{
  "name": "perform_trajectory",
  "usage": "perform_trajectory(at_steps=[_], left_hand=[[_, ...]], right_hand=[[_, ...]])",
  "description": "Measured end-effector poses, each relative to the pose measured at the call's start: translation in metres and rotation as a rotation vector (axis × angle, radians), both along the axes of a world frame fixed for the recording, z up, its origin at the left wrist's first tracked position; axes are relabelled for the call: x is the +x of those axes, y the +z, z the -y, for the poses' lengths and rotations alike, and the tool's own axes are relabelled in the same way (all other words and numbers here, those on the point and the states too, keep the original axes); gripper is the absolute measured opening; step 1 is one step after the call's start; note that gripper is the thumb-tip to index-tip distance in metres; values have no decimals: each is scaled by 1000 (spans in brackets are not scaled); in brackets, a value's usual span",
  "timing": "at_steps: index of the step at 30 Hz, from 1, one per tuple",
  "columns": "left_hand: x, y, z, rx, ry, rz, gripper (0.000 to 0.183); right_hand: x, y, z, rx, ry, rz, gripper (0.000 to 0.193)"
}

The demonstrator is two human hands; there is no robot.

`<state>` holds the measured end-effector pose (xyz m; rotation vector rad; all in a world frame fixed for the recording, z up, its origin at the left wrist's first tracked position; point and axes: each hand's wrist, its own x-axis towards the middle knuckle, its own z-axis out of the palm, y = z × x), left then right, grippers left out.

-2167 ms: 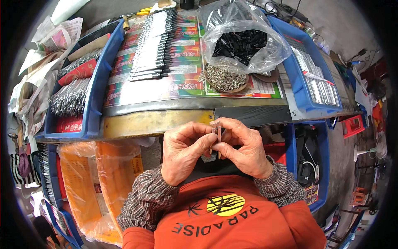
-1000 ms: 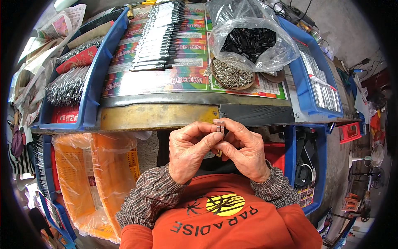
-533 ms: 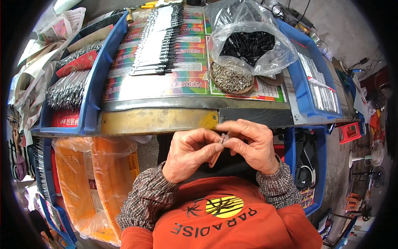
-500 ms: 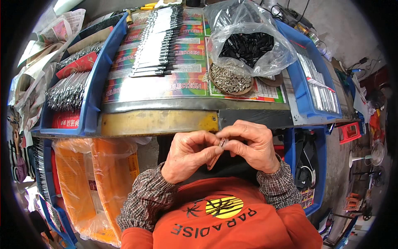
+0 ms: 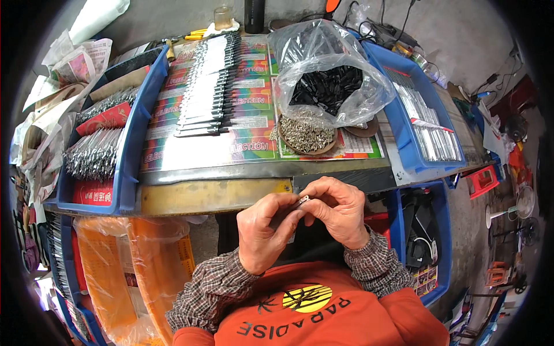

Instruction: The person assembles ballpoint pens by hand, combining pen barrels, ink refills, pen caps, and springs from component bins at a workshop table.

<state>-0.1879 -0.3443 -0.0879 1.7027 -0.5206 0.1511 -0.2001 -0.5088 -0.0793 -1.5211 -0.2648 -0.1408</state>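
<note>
My left grip [image 5: 265,230] and right grip [image 5: 337,213] pinch closed on a small silvery piece [image 5: 303,200] between them; slackening might drop it.

- Orange basket [image 5: 151,259] below the bench [image 5: 216,196]
- Red stool [image 5: 473,183], right of the bench
- White fan [image 5: 525,202], farther right
- Black cylinder [image 5: 254,16] standing beside a small jar [image 5: 222,18]
- Newspaper [image 5: 92,56], far left

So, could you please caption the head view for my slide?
Left hand and right hand hold a small part by the workbench.
</note>
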Motion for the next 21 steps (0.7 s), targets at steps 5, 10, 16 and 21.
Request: perform_trajectory(at_steps=[5,10,16,21], left_hand=[[5,0,0,111,56,146,19],[12,1,-5,152,53,195,18],[19,-2,-19,219,63,236,16],[22,0,-25,227,75,207,15]], right_hand=[[3,-2,-1,32,-19,-33,14],[23,21,21,-370,72,79,14],[87,42,63,-709,-296,325,11],[139,42,91,-1078,-531,457,14]])
